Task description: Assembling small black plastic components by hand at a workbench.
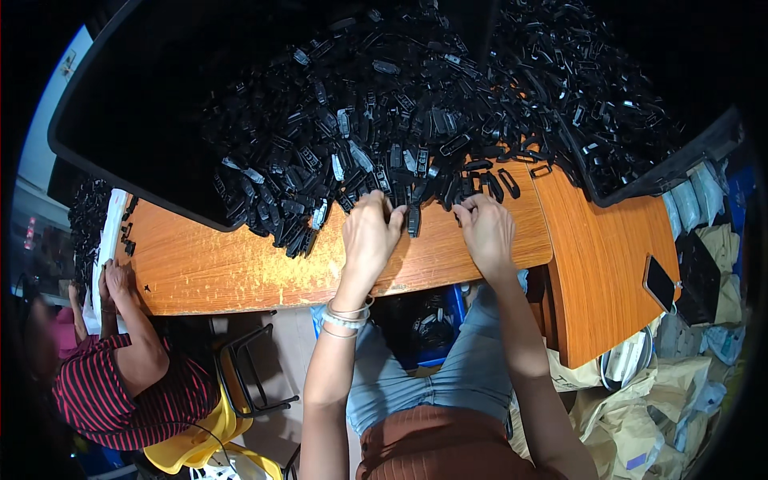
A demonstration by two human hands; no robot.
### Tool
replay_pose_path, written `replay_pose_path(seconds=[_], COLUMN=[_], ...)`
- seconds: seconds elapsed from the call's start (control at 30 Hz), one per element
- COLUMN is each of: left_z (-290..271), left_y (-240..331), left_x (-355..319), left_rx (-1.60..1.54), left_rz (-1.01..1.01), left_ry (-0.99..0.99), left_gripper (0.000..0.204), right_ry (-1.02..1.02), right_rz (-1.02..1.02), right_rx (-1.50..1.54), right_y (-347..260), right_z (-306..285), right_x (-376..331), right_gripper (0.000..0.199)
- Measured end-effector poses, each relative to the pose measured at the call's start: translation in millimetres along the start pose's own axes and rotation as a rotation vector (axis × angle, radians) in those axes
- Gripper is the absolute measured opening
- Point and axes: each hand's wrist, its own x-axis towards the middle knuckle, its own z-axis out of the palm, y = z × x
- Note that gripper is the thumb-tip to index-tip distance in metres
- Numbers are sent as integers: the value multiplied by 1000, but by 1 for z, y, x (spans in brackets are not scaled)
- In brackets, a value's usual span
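A large heap of small black plastic parts [320, 152] spreads across the wooden table [264, 268]; some are solid, elongated casings, others thin open frames. My left hand [368, 236] is at the near edge of the heap, fingers curled down among the casings and thumb to the right. My right hand [488, 236] rests a little to the right, thumb and fingers bent together beside several loose black frames [507, 184]. Whatever either hand grips is hidden by the fingers. Between the hands, one black casing [414, 221] lies pointing toward me.
A large black tray [144, 196] spills parts at the left; another black bin [672, 172] stands right. A phone [660, 282] lies on the right table section. Paper bags [632, 408] crowd the lower right. A co-worker in a striped shirt [120, 392] sits left near a chair [248, 368].
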Motion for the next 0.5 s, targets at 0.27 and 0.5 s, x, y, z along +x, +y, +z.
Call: replay_pose_path(seconds=[0.27,0.5], left_z=[-9,-11], left_y=[-11,-16], left_x=[-32,-64], left_rx=[-477,-680], left_rz=[-235,-321], left_ry=[10,9], left_gripper=[20,28], right_ry=[69,-140], right_rz=[-182,87], right_rx=[159,696], right_y=[16,-9], right_z=[1,-9], right_x=[-24,-56], right_gripper=[14,40])
